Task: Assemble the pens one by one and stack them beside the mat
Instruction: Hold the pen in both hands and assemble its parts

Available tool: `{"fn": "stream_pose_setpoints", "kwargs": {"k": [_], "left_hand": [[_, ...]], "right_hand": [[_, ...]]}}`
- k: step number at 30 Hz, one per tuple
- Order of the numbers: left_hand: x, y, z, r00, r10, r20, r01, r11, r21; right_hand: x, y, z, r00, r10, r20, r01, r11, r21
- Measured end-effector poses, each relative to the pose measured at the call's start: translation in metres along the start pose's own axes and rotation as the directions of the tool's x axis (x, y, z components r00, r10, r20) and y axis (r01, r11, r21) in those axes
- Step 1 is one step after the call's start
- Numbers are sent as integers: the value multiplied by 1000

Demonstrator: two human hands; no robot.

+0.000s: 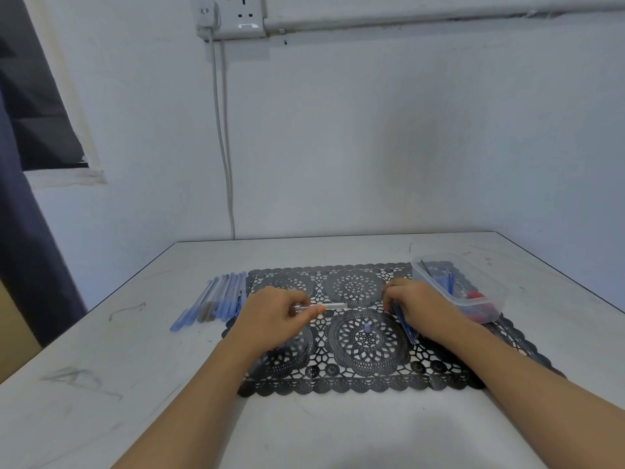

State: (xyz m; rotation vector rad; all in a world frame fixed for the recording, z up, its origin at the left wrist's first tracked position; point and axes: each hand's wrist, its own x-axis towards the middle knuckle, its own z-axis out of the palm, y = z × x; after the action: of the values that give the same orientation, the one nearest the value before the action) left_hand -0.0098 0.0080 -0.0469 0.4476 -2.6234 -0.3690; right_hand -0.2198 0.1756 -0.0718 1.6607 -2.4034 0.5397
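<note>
Head view: two bare hands over a black lace mat (358,363) on a white desk (101,401)
Left hand (270,314): grip curled, pinching one end of a clear pen barrel (329,306) held level above the mat
Right hand (417,302): grip curled round a bunch of thin blue refills (406,324)
Finished pens (221,299): side by side on the desk, against the mat's left edge
Small blue tip (367,328): upright on the mat between the hands
Plastic box (487,301): on the mat's far right corner

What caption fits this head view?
Left hand holds a clear barrel over the mat, right hand grips refills, pens lie alongside.
</note>
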Motion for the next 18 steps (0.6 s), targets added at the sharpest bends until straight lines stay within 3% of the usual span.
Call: {"fn": "stream_pose_setpoints", "kwargs": {"k": [6, 9, 12, 15, 18], "left_hand": [[1, -2, 3, 998, -42, -37, 37, 992, -121], [1, -2, 4, 998, -37, -54, 29, 990, -140], [2, -2, 5, 995, -60, -77, 49, 990, -129], [2, 0, 6, 991, -96, -90, 86, 990, -109], [1, 1, 8, 991, -116, -67, 108, 988, -113]], "right_hand": [[-4, -18, -11, 973, 14, -231, 8, 996, 90], [-6, -20, -22, 903, 29, -428, 15, 995, 99], [-7, -13, -37, 824, 136, -550, -104, 991, 89], [-9, 1, -49, 792, 256, -554, -283, 958, 38], [-10, 16, -52, 826, 393, -405, -434, 901, -10]]}}
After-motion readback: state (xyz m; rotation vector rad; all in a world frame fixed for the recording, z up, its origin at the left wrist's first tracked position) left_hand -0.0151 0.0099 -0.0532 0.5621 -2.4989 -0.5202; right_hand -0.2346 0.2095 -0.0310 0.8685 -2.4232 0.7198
